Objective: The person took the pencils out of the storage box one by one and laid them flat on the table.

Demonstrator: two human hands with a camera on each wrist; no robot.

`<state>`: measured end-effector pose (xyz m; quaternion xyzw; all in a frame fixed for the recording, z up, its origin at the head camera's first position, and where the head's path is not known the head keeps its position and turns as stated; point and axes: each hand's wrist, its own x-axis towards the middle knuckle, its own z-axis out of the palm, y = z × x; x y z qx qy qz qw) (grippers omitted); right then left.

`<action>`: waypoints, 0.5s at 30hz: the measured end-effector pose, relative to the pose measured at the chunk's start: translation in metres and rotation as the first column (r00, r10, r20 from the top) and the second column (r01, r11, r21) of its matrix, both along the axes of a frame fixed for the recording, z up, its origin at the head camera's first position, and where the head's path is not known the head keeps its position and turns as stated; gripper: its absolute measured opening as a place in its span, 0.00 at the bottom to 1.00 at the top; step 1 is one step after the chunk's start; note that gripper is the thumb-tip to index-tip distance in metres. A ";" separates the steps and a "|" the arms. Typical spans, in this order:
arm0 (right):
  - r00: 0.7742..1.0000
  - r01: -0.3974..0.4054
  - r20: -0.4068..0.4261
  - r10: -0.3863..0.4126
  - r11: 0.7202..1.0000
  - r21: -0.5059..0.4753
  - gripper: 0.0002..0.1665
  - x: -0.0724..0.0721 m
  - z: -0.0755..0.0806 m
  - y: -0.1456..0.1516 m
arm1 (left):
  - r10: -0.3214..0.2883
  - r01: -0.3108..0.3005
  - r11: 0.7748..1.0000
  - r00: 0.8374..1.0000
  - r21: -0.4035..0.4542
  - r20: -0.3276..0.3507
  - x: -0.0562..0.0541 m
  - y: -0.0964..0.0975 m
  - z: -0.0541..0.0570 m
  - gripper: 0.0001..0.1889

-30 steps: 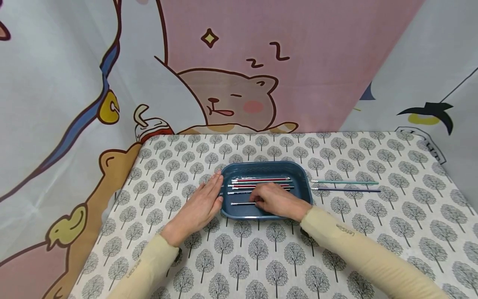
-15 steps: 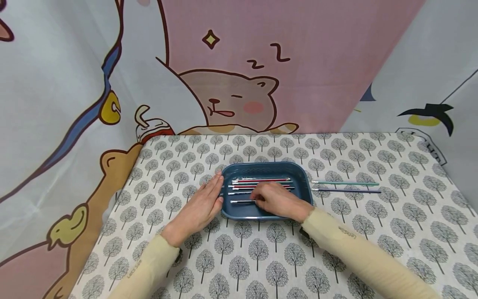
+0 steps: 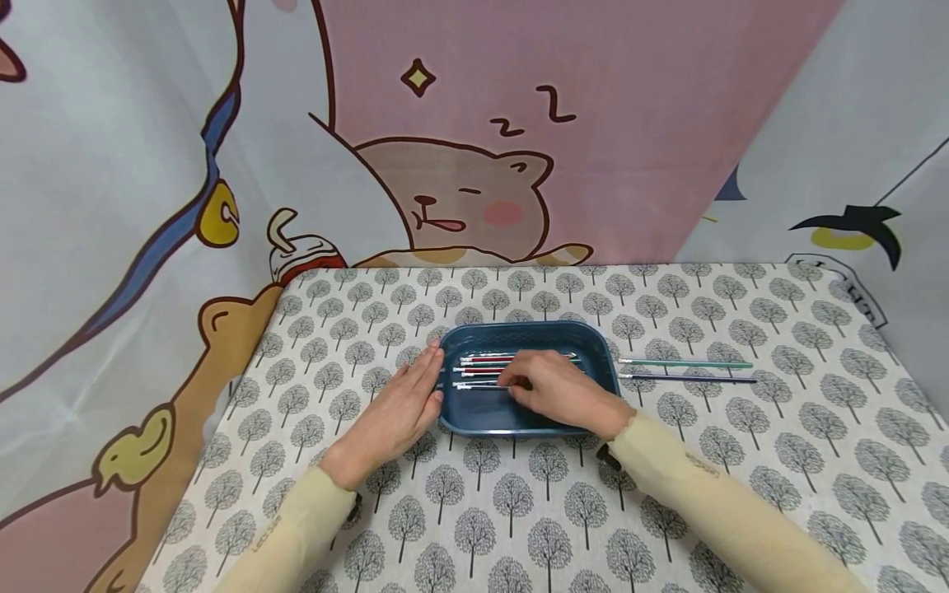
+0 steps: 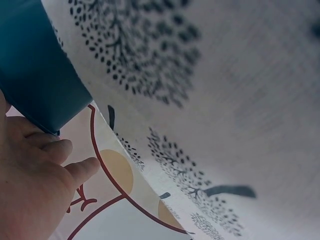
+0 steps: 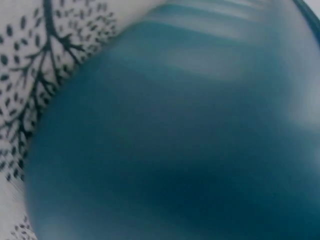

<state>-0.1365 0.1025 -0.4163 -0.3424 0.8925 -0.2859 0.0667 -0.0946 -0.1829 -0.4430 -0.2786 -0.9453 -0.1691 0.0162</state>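
A dark blue tray (image 3: 482, 414) stands on the table with several pencils lying side by side in it, among them a red pencil (image 3: 489, 359). My right hand (image 3: 552, 385) is inside the tray, its curled fingertips pinching a dark pencil (image 3: 485, 387) close to the row. The hand covers the right part of that pencil. Along the tray's left end rests my left hand (image 3: 396, 412), fingers straight and touching the rim. In the left wrist view, the left hand (image 4: 37, 175) is against the tray (image 4: 45, 70). The right wrist view shows mostly the tray wall (image 5: 150, 125), without the hand.
Right of the tray, a green pencil (image 3: 689, 363) and a purple pencil (image 3: 689, 379) lie parallel on the tree-patterned tablecloth (image 3: 519, 519). Behind the table hangs a cartoon-printed cloth (image 3: 630, 148), with more of it at both sides.
My right hand has moved the dark pencil away from me across the tray floor, up to the other pencils. The left hand stays on the tray's left end.
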 end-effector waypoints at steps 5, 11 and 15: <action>1.000 0.019 -0.006 -0.019 1.000 -0.021 0.09 0.001 0.007 0.004 | -0.001 0.001 1.000 1.000 -0.002 0.000 0.001 0.000 0.001 0.33; 0.999 0.029 -0.027 -0.031 0.998 -0.046 0.10 0.004 0.013 0.008 | 0.004 -0.004 1.000 1.000 -0.004 -0.010 0.001 0.001 0.001 0.33; 0.998 0.032 -0.044 -0.036 0.997 -0.070 0.09 0.006 0.015 0.010 | 0.006 -0.006 1.000 1.000 -0.001 -0.013 0.001 0.001 0.001 0.32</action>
